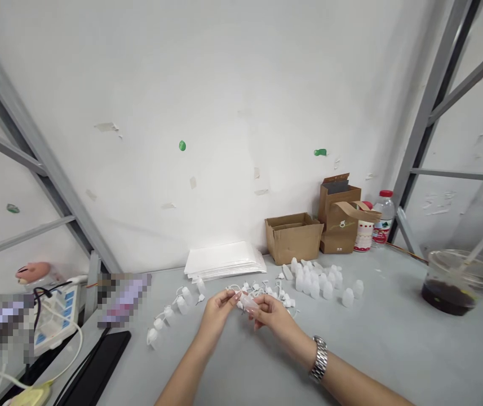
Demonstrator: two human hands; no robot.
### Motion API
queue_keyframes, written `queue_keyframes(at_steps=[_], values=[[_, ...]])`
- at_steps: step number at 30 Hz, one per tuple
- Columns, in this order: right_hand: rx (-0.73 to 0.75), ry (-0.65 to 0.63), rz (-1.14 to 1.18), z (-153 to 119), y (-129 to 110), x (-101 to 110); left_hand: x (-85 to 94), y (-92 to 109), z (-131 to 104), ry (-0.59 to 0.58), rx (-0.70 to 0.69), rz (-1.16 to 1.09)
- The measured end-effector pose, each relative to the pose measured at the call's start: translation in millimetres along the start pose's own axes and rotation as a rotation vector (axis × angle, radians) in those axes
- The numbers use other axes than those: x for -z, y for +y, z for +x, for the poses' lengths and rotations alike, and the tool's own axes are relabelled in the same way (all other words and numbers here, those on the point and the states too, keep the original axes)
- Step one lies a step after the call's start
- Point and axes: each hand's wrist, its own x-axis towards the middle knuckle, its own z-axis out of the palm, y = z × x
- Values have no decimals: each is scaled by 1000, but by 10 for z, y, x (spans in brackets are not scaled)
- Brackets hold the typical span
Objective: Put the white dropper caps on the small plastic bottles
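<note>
Our left hand (219, 306) grips a small white plastic piece (239, 305); our right hand (273, 312) grips a translucent white plastic bottle (248, 303).

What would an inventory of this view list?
Desk: one, grey, below
Frosted plastic containers: many, whitish, desk
Corded plastic parts: many, white, desk
Rectangular stack: one, white, rear
Cardboard box: one, brown, rear
Handled bag: one, brown, rear
Plastic bottle: one, clear, rear
Patterned container: one, white, rear
Plastic cup: one, clear, right
Rounded ornament: one, pink, left
Power strip: one, white, left
Flat slab: one, black, left
Cables: several, mixed, left
Pixelated objects: two, purplish, left
Metal frames: two, grey, sides
Wristwatch: one, silver, right wrist
Left hand, right hand: two, bare, centre
</note>
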Motion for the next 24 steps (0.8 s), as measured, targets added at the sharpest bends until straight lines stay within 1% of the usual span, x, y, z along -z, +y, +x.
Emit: queue_keyframes(at_steps=[2,4,9,12,14,15,17,20,24], values=[[10,2,-20,5,14,0,1,-4,0,-1,-15,-6],[-10,-33,6,10,42,4,-2,-4,1,-11,-31,-18],[-150,-125,149,14,88,12,-4,34,-11,-40,-51,-40],[-213,-214,237,1,53,18,9,65,-27,-64,-86,-31],[-236,-260,255,-10,21,21,17,73,-33,-79,-110,-16],[-226,-258,244,-15,8,21,19,71,-33,-79,-120,-7],[-171,-212,194,-23,-10,19,21,58,-26,-56,-125,16],[-74,-143,151,-27,-26,20,26,28,-5,21,-112,76],[-48,-100,160,-15,-52,41,54,12,17,58,-144,202]])
